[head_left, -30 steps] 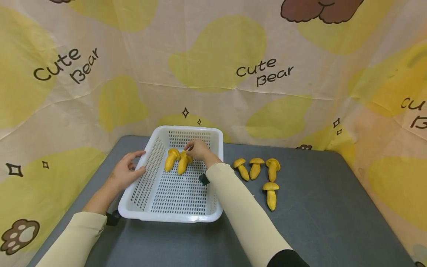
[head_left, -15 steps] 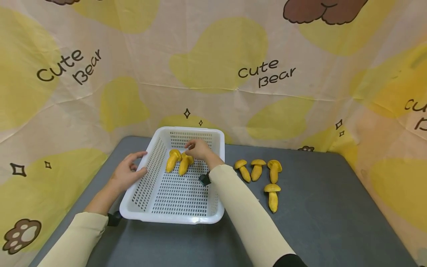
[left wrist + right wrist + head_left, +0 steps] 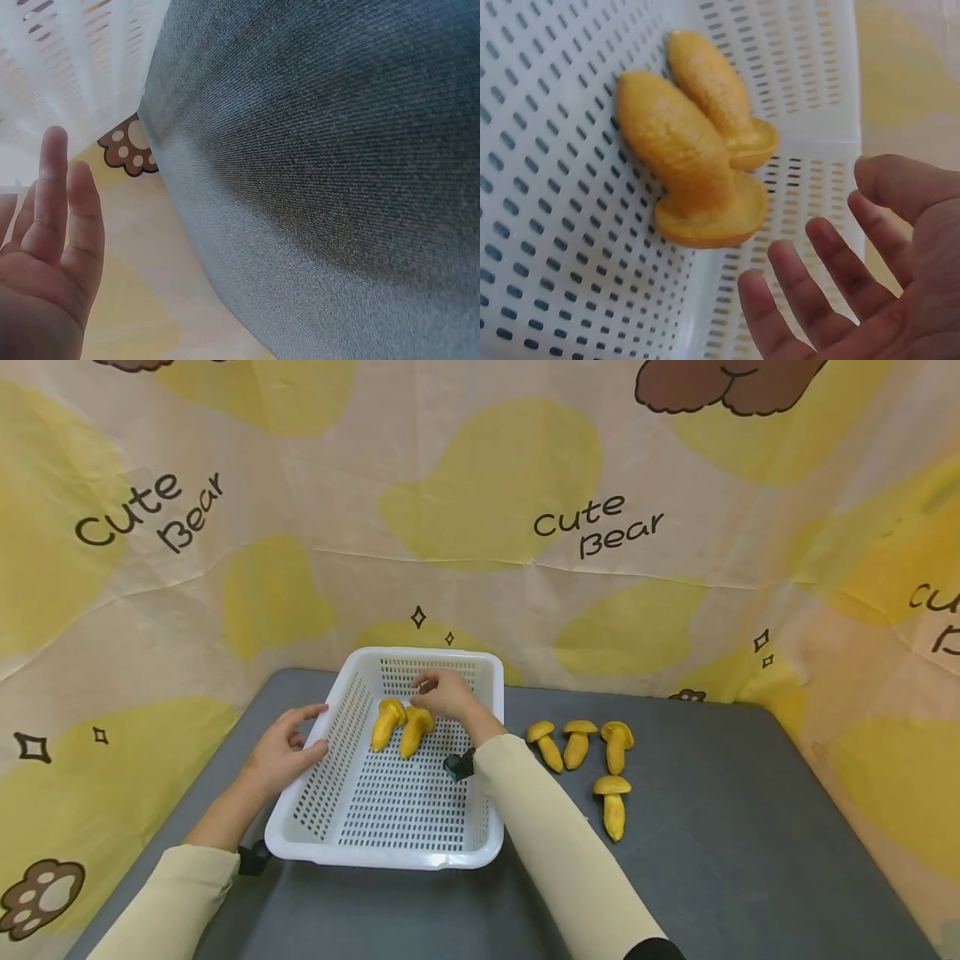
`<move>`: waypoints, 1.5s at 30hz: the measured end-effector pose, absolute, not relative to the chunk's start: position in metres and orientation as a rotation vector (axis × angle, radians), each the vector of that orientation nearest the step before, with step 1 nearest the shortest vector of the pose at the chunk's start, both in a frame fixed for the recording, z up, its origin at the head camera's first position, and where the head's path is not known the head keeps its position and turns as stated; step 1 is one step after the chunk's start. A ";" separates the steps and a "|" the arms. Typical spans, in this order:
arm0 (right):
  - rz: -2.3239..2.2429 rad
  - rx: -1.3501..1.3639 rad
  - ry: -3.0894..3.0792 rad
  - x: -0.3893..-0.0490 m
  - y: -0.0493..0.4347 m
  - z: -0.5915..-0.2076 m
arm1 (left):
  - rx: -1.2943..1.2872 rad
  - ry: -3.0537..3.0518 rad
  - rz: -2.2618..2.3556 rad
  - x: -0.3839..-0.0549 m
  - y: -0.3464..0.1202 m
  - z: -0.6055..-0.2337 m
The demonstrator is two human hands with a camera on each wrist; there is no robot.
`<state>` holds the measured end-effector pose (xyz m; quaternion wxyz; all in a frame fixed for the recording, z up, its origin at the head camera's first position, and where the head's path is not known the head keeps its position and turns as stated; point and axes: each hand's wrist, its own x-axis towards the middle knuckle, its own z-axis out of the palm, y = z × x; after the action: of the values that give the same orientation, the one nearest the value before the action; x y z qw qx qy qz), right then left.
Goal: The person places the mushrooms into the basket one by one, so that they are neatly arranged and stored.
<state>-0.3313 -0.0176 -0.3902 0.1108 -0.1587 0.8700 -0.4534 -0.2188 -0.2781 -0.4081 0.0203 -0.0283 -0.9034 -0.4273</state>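
Note:
Two yellow mushrooms, a left one (image 3: 388, 724) and a right one (image 3: 416, 732), lie side by side in a white perforated plastic basket (image 3: 382, 858). Just beyond their caps is my right hand (image 3: 447, 697), inside the basket. In the right wrist view its fingers (image 3: 787, 262) are spread and relaxed, apart from both mushrooms, and hold nothing. My left hand (image 3: 281, 752) is at the basket's left rim, thumb and forefinger extended against it. The left wrist view shows loosely straight fingers (image 3: 52, 180) beside the basket wall; whether they touch it cannot be told there.
Several more yellow mushrooms lie on the grey table (image 3: 720, 827) right of the basket: three in a row, including a middle one (image 3: 577, 743), and a nearer one (image 3: 613, 807). A printed cloth (image 3: 465, 485) hangs behind the table and along its sides.
My right hand has drawn slightly up and away from the right mushroom, whose cap now shows more. The left hand stays at the rim. The mushrooms have hardly moved.

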 end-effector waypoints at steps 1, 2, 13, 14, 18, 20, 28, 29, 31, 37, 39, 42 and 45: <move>-1.356 -0.466 2.554 -0.331 -0.018 -0.389 | -0.087 -2.801 -1.329 -0.218 -0.278 -0.408; -1.388 -0.469 2.550 -0.331 -0.018 -0.388 | -0.090 -2.799 -1.331 -0.218 -0.278 -0.408; -1.538 -0.552 2.556 -0.325 -0.021 -0.368 | -0.144 -2.779 -1.363 -0.218 -0.279 -0.407; -1.544 -0.554 2.557 -0.324 -0.021 -0.367 | -0.145 -2.777 -1.364 -0.219 -0.280 -0.407; -1.569 -0.577 2.568 -0.319 -0.023 -0.360 | -0.138 -2.781 -1.354 -0.220 -0.281 -0.408; -1.585 -0.587 2.567 -0.315 -0.022 -0.356 | -0.132 -2.787 -1.343 -0.220 -0.281 -0.409; -1.640 -0.658 2.495 -0.296 -0.008 -0.340 | -0.129 -2.781 -1.347 -0.217 -0.281 -0.409; -1.646 -0.676 2.493 -0.293 -0.005 -0.338 | -0.128 -2.782 -1.344 -0.217 -0.281 -0.409; -1.654 -0.709 2.493 -0.290 0.000 -0.337 | -0.126 -2.787 -1.338 -0.218 -0.281 -0.410; -1.653 -0.707 2.520 -0.282 0.016 -0.339 | -0.108 -2.802 -1.329 -0.220 -0.281 -0.411; -1.650 -0.702 2.527 -0.280 0.022 -0.340 | -0.106 -2.804 -1.322 -0.220 -0.281 -0.411; -1.658 -0.706 2.524 -0.277 0.031 -0.341 | -0.115 -2.806 -1.318 -0.221 -0.281 -0.411; -1.659 -0.697 2.522 -0.274 0.040 -0.339 | -0.126 -2.808 -1.317 -0.222 -0.279 -0.410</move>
<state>-0.2740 0.0400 -0.3387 0.0215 -0.2248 0.8138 -0.5354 -0.2217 -0.2795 -0.4097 0.0189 -0.0407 -0.9045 -0.4241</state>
